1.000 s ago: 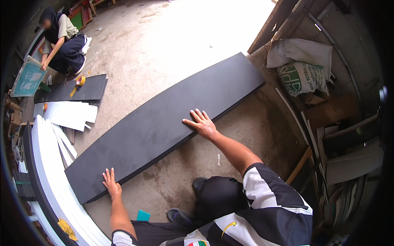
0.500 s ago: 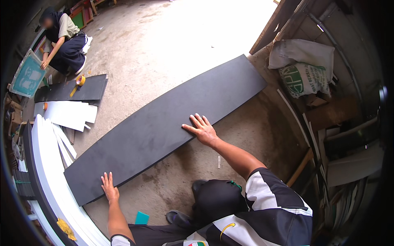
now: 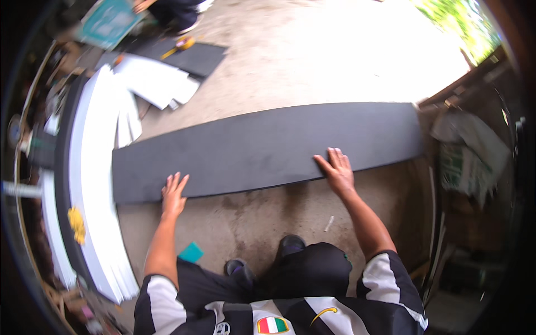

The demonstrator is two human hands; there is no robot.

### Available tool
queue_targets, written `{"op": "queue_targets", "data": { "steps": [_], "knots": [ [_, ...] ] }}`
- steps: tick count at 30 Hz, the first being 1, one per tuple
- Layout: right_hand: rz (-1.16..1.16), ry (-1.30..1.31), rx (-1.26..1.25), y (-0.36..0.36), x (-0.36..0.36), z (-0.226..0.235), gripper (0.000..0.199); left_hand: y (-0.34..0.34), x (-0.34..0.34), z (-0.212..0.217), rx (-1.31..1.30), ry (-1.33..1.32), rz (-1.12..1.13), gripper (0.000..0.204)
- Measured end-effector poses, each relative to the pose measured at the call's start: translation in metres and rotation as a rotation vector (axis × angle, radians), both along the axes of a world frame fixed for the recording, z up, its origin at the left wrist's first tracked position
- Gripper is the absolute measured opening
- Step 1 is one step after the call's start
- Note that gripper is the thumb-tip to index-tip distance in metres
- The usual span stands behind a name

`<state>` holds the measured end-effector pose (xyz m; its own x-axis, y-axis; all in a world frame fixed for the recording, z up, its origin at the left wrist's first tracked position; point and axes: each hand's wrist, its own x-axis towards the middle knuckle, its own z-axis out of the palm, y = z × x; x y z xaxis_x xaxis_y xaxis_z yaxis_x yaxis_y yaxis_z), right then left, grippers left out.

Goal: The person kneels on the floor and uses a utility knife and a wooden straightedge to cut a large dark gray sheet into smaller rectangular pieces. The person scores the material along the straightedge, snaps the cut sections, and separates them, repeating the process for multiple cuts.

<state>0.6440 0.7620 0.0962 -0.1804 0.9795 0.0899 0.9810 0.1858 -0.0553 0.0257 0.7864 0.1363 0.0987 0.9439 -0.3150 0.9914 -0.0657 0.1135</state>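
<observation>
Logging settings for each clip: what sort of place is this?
Probably an open-sided workshop or yard: bare concrete floor, a long dark board under both hands, stacked white panels, sacks by the wall.

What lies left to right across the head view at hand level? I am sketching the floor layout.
White panel stack → left hand on the long dark board → right hand on the same board → white sack.

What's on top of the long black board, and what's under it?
On the long black board: only the left hand and right hand, both flat near its front edge. It lies on the concrete floor; whatever is beneath it is covered by the board.
</observation>
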Motion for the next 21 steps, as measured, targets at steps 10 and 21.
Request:
{"op": "queue_targets", "data": {
  "steps": [10, 21],
  "knots": [
    [0.000, -0.074, -0.065, -0.001, 0.001, -0.003, 0.079, -0.002, -0.002, -0.005, -0.058, 0.075, 0.003, 0.098],
    [0.033, -0.078, -0.036, 0.000, 0.010, -0.008, 0.067, 0.001, -0.008, -0.006, -0.064, 0.047, 0.000, 0.096]
  ]
}}
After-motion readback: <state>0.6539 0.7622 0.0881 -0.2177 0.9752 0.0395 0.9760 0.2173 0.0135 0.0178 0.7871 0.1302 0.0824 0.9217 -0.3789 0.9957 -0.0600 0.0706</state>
